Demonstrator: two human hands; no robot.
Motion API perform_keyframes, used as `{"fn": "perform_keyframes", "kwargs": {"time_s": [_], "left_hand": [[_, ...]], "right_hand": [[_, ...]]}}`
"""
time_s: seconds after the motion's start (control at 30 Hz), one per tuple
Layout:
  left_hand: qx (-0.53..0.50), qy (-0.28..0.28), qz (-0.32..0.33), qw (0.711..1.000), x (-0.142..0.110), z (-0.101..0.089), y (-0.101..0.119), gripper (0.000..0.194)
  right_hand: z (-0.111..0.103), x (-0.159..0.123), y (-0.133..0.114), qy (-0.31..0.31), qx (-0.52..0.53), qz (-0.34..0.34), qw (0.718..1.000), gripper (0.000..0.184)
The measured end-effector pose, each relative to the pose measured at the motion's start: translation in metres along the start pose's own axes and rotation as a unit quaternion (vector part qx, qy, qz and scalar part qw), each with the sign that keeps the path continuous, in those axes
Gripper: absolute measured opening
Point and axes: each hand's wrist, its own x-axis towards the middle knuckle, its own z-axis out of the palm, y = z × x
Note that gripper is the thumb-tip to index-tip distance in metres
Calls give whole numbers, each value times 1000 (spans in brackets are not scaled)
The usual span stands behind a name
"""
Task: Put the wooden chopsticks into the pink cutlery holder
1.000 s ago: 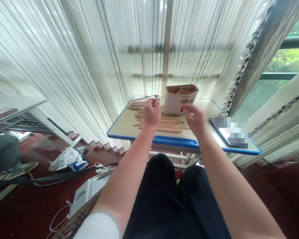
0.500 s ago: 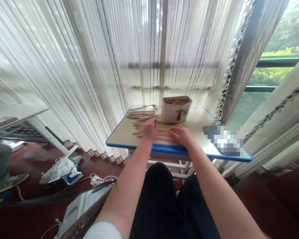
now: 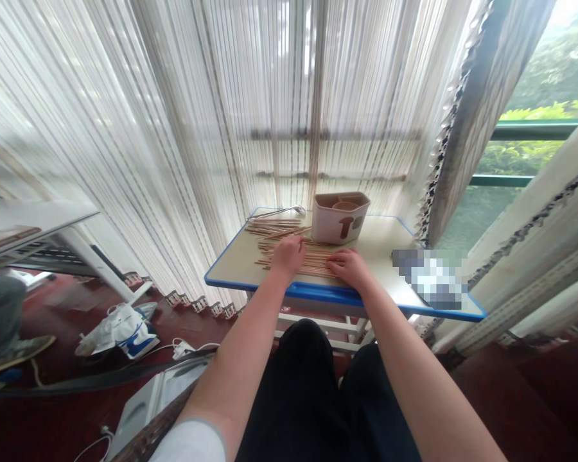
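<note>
Many wooden chopsticks (image 3: 313,264) lie side by side across the table (image 3: 231,263), roughly parallel to its front edge. My left hand (image 3: 289,254) rests over their middle with fingers curled down on some of them; its fingertips are partly hidden. At the right ends of the same chopsticks, my right hand (image 3: 350,265) lies with fingers stretched out, the tips touching the ends. A separate bunch of chopsticks (image 3: 274,226) sits farther back on the left. Just behind my hands stands a beige utensil holder (image 3: 326,224) with inner compartments and a brown print.
A metal ladle (image 3: 296,210) lies at the back left of the table. A pixelated item (image 3: 433,279) is at the right corner. Curtains (image 3: 289,96) hang behind. On the floor at left are a white plastic bag (image 3: 120,330), cables and a person's shoe (image 3: 24,354).
My left hand has shifted very slightly left over the chopsticks. The right hand stays at their ends. The whole view has tilted a little, so the table sits slightly lower.
</note>
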Motion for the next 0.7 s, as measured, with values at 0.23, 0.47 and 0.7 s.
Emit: {"fn": "perform_keyframes", "kwargs": {"time_s": [0.23, 0.47, 0.7], "left_hand": [[77, -61, 20, 995, 7, -8, -14, 24], [88, -28, -1, 996, -4, -7, -13, 22], [85, -32, 1, 996, -7, -6, -10, 23]], "right_hand": [[3, 2, 4, -2, 9, 4, 1000, 19], [5, 4, 3, -5, 8, 12, 1000, 17], [4, 6, 1, -20, 1, 31, 999, 18]]}}
